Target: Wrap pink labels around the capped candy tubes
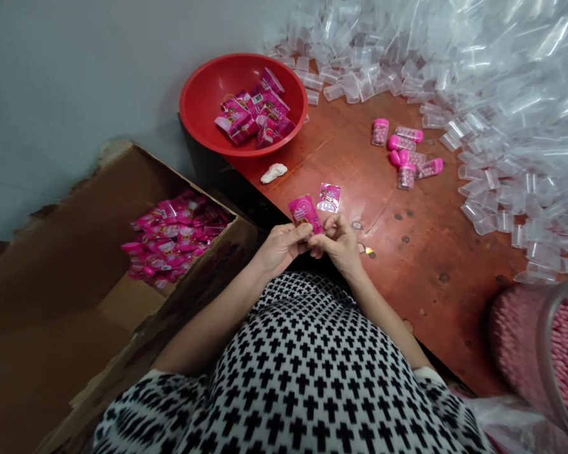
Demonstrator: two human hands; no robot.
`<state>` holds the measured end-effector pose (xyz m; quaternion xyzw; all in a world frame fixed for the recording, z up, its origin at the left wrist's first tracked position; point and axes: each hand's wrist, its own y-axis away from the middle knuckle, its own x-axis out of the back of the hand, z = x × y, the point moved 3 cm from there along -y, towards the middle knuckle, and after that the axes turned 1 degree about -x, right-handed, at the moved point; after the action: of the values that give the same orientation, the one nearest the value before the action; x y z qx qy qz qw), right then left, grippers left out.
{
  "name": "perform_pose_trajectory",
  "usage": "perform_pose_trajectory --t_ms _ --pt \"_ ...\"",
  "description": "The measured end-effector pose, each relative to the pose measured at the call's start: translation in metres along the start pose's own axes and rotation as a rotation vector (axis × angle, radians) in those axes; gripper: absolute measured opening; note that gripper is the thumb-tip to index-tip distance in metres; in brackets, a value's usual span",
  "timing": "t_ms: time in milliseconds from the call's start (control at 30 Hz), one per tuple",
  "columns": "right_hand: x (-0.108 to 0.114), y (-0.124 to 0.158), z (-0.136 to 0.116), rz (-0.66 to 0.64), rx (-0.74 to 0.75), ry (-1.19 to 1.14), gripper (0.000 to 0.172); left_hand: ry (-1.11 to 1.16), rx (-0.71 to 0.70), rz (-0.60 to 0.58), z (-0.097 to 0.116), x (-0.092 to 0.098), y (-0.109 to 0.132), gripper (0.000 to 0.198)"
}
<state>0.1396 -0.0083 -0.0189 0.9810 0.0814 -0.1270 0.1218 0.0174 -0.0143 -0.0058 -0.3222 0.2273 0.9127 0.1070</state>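
Observation:
Between my two hands, at the table's near edge, is a pink printed packet [305,213]. My left hand [284,248] grips its lower left side, thumb on the front. The fingers of my right hand [339,244] pinch its lower right corner. Just behind the packet, a flat pink and white label [329,197] lies on the red-brown table [360,189]. A crumpled white lump [273,173] rests to the left, near the edge. Farther right are several small clear bottles [406,176] with pink caps and pink beads inside.
A red bowl [194,120] at the back left holds pink packets. Left and below, an open cardboard box [42,271] contains many filled pink packets [170,243]. Clear plastic tubes [483,126] pile up at the back right. A tub of pink beads [520,334] stands at the right.

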Motion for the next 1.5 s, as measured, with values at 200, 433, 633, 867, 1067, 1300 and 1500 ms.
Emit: perform_pose_trajectory --t_ms 200,433,633,867,1067,1300,1500 --pt "-0.040 -0.010 -0.005 -0.189 0.046 0.028 0.046 -0.002 -0.149 0.177 0.022 0.015 0.023 0.031" --pt "-0.057 -0.019 -0.004 -0.333 -0.011 0.026 0.047 0.030 -0.167 0.180 0.019 0.026 0.028 0.034" --pt "-0.054 -0.028 0.011 -0.334 -0.035 0.041 0.048 0.047 -0.159 0.203 0.013 0.028 0.025 0.033" --pt "-0.050 -0.028 0.006 -0.247 0.067 0.157 0.046 0.131 -0.271 0.391 0.034 0.048 0.043 0.034" --pt "-0.019 -0.016 -0.022 -0.076 0.060 0.155 0.031 0.084 -0.526 0.709 0.052 0.087 0.052 0.050" --pt "0.032 -0.013 -0.032 0.115 0.071 0.239 0.032 -1.059 -0.573 0.242 0.004 0.012 -0.048 0.041" --pt "0.061 -0.018 -0.037 0.224 0.089 0.369 0.037 -1.358 -0.635 0.255 -0.008 0.006 -0.087 0.022"
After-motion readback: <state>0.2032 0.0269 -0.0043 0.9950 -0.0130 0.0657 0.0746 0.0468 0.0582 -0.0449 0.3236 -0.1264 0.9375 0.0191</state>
